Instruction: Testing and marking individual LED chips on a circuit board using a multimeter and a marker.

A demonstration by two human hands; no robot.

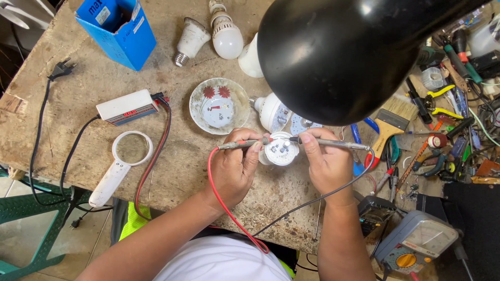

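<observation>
Two test probes meet over the opened LED bulb (pixel 281 150) near the tabletop's (pixel 94 78) near edge: left hand (pixel 234 169) fingers pinch the red-lead probe (pixel 240 144), right hand (pixel 327 164) the black-lead probe (pixel 333 142), tips on its circuit board, mid-measurement, demanding steady contact.

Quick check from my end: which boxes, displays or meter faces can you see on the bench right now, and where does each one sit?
Blue cardboard box: far left of the bench, open top, small pale label.
White tester box: left of the patterned dish, rectangular, red digit display, red and black leads.
Analog multimeter: near right edge, grey case, pale dial face, orange selector knob.
Small dark meter: beside the right forearm, screen unreadable.
</observation>
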